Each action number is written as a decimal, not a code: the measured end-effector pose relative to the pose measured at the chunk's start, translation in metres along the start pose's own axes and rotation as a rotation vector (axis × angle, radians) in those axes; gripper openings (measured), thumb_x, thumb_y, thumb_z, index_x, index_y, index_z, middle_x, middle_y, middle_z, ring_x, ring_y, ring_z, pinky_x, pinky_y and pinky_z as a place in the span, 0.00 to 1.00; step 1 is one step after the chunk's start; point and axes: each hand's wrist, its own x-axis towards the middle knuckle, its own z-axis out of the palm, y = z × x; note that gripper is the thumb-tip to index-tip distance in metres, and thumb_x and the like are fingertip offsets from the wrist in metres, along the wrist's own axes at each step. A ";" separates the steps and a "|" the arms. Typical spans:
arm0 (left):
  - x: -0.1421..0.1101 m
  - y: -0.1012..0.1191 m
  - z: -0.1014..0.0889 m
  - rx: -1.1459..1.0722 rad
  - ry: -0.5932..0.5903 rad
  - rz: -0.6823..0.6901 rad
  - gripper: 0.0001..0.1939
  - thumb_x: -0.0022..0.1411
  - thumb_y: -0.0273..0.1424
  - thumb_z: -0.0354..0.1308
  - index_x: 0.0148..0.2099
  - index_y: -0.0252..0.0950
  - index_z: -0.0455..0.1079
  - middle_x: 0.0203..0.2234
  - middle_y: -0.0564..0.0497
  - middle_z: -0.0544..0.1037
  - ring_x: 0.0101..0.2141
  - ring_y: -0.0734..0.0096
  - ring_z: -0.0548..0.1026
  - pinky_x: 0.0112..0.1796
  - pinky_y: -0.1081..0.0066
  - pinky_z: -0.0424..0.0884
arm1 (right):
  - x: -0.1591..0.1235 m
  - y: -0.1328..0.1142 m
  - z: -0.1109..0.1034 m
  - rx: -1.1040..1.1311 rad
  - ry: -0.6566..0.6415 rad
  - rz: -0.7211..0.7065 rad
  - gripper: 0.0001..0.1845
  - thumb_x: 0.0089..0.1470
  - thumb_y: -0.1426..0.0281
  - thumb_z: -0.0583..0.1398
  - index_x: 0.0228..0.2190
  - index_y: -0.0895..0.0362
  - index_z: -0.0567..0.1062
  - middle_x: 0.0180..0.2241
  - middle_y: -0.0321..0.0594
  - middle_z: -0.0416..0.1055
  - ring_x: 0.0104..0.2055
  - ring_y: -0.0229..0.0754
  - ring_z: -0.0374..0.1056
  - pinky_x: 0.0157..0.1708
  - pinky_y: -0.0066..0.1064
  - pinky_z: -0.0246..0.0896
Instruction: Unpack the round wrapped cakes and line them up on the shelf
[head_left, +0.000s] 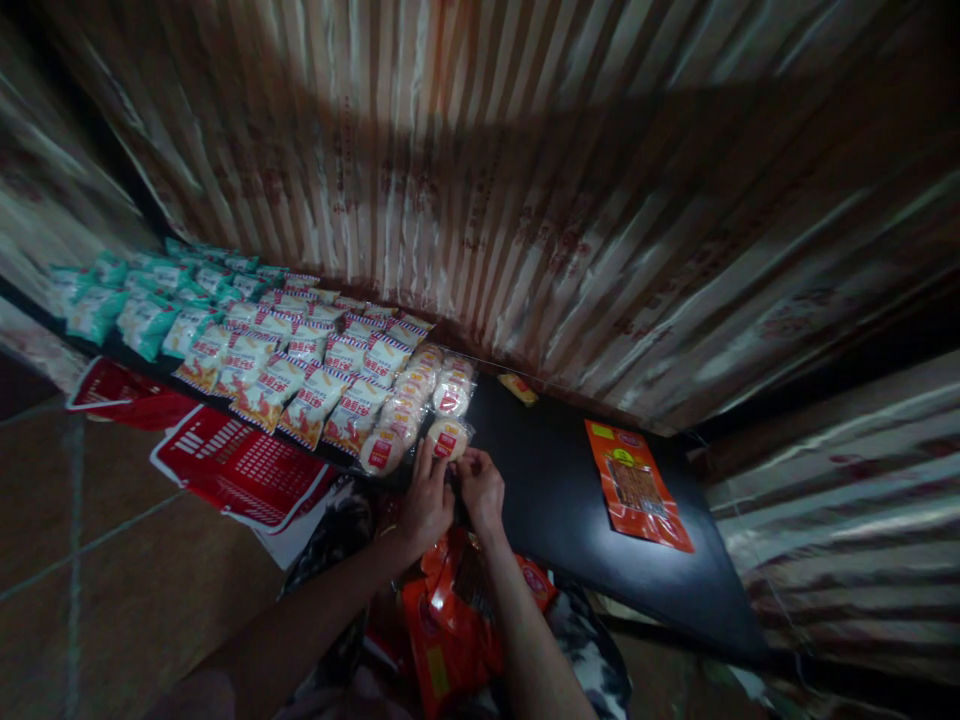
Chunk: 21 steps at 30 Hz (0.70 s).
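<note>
A round wrapped cracker [448, 440] with a red label lies at the near end of a row on the black shelf board. My left hand [429, 503] is at its left edge, fingers close together against the wrapper. At the wrapper's right corner, my right hand [482, 488] has its fingers curled in a pinch. Other wrapped round crackers [405, 410] lie in an overlapping row just to the left, and a few [453, 385] sit behind the one I hold. Below my hands, orange-red snack pouches [454, 625] rest on my lap.
White-and-orange snack bags [315, 395] stand in rows further left, then teal bags [146, 320]. On the black board [540, 480] lie a small yellow packet [518, 389] and an orange pouch [637, 485]. Red printed packaging [240, 465] hangs below the front edge. Pleated curtains [480, 180] rise behind.
</note>
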 end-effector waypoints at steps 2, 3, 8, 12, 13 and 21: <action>0.003 -0.004 0.002 0.097 -0.022 0.037 0.30 0.54 0.18 0.46 0.61 0.30 0.58 0.66 0.41 0.47 0.66 0.56 0.40 0.62 0.50 0.47 | 0.004 0.001 0.002 -0.026 0.012 -0.008 0.13 0.49 0.63 0.55 0.34 0.55 0.73 0.27 0.37 0.77 0.28 0.41 0.73 0.29 0.29 0.63; 0.005 -0.006 0.003 0.136 -0.027 0.051 0.30 0.55 0.18 0.45 0.61 0.29 0.57 0.66 0.40 0.46 0.66 0.56 0.40 0.62 0.50 0.48 | 0.006 0.001 0.003 -0.035 0.019 -0.014 0.13 0.49 0.63 0.54 0.35 0.55 0.73 0.27 0.37 0.77 0.28 0.41 0.73 0.29 0.29 0.63; 0.015 -0.012 0.010 0.228 -0.029 0.067 0.31 0.54 0.17 0.47 0.62 0.28 0.56 0.66 0.39 0.45 0.66 0.54 0.40 0.62 0.51 0.49 | 0.017 0.002 0.008 -0.051 0.043 -0.040 0.13 0.50 0.63 0.54 0.34 0.55 0.74 0.28 0.37 0.76 0.28 0.41 0.72 0.28 0.29 0.62; 0.024 -0.013 0.014 0.242 -0.030 0.063 0.31 0.51 0.17 0.49 0.60 0.27 0.59 0.66 0.39 0.44 0.65 0.52 0.40 0.62 0.50 0.50 | 0.027 0.002 0.010 -0.024 0.044 -0.055 0.14 0.49 0.62 0.54 0.35 0.55 0.74 0.28 0.37 0.76 0.27 0.41 0.72 0.29 0.29 0.63; 0.026 -0.013 0.015 0.242 -0.025 0.067 0.30 0.51 0.18 0.49 0.59 0.28 0.60 0.66 0.39 0.44 0.65 0.52 0.41 0.62 0.50 0.51 | 0.030 0.001 0.011 -0.016 0.043 -0.057 0.14 0.49 0.62 0.54 0.35 0.55 0.74 0.27 0.38 0.76 0.27 0.41 0.72 0.29 0.30 0.63; 0.044 -0.015 0.011 0.251 0.016 0.097 0.24 0.54 0.18 0.48 0.54 0.27 0.64 0.62 0.37 0.56 0.64 0.53 0.51 0.61 0.50 0.55 | 0.049 -0.004 0.018 0.113 0.005 -0.072 0.13 0.47 0.61 0.56 0.33 0.56 0.72 0.25 0.38 0.75 0.25 0.41 0.71 0.28 0.30 0.65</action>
